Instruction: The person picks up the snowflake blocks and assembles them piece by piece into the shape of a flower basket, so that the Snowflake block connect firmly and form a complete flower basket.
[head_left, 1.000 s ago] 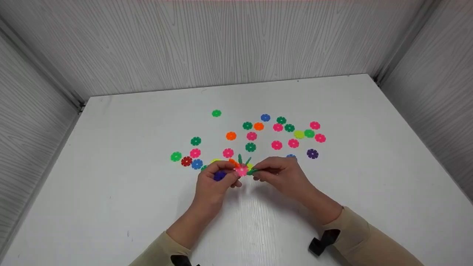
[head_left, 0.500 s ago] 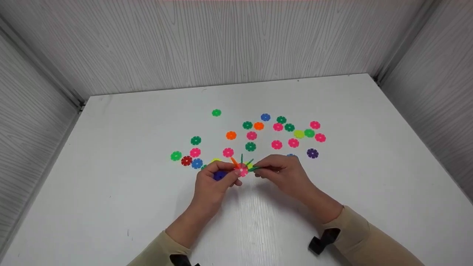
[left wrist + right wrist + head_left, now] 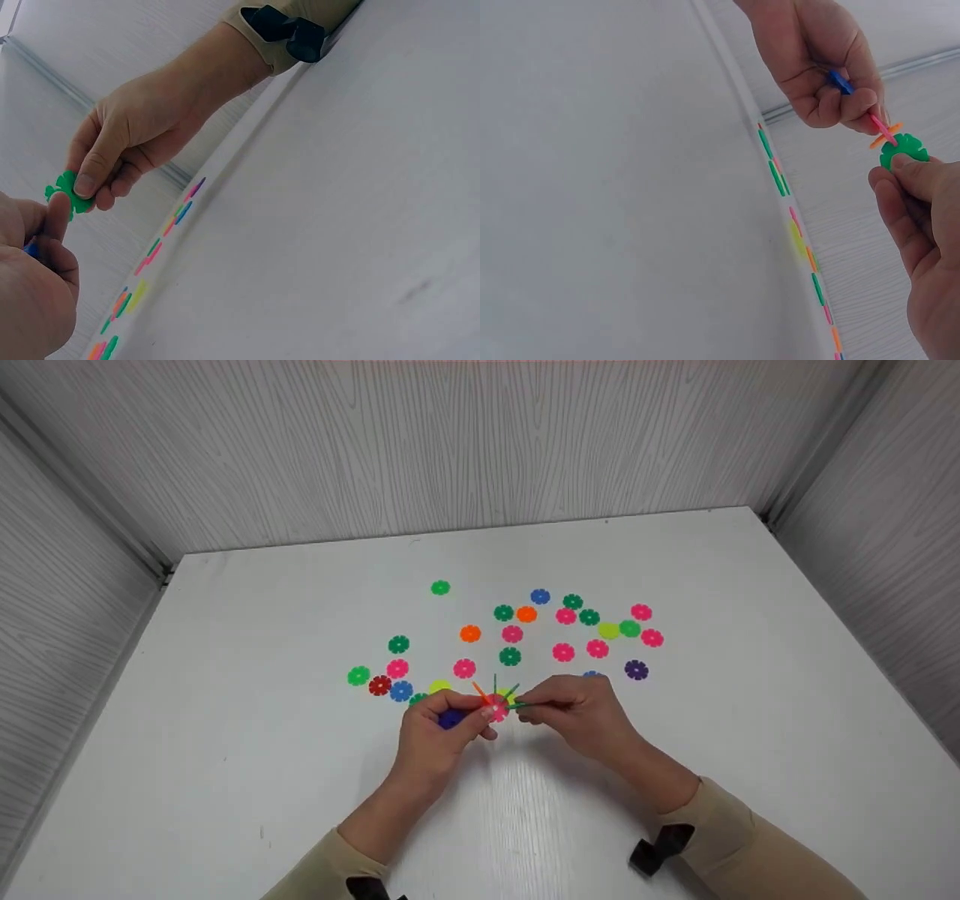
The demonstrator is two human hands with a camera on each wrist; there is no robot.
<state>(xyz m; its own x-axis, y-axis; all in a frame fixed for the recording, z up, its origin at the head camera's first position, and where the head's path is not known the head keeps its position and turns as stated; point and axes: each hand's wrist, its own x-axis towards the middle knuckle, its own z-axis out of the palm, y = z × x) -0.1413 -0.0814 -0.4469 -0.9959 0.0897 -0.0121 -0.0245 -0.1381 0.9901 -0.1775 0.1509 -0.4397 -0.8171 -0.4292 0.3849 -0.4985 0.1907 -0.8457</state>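
Observation:
My left hand (image 3: 435, 739) pinches a pink slotted flower disc (image 3: 499, 711) between thumb and fingers, raised above the table. An orange disc (image 3: 479, 691) and a green disc (image 3: 495, 684) stick out from its far edge, seen edge-on, with another green disc (image 3: 513, 690) to their right. A dark blue disc (image 3: 450, 720) shows inside the left hand, behind the thumb. With thumb and forefinger my right hand (image 3: 576, 709) pinches a green disc (image 3: 904, 150) right at the pink disc's right edge. The left wrist view shows this green disc (image 3: 69, 193) nearly flat-on.
Several loose discs lie spread beyond the hands on the white table (image 3: 262, 622), among them a purple disc (image 3: 637, 670), a red disc (image 3: 380, 685) and a light green disc (image 3: 440, 587). Wood-grain panels (image 3: 465, 442) stand behind and at both sides.
The pink disc with its joined discs has tilted, so the orange and green ones now look thinner, edge-on. Both hands stay almost in place, still gripping their discs.

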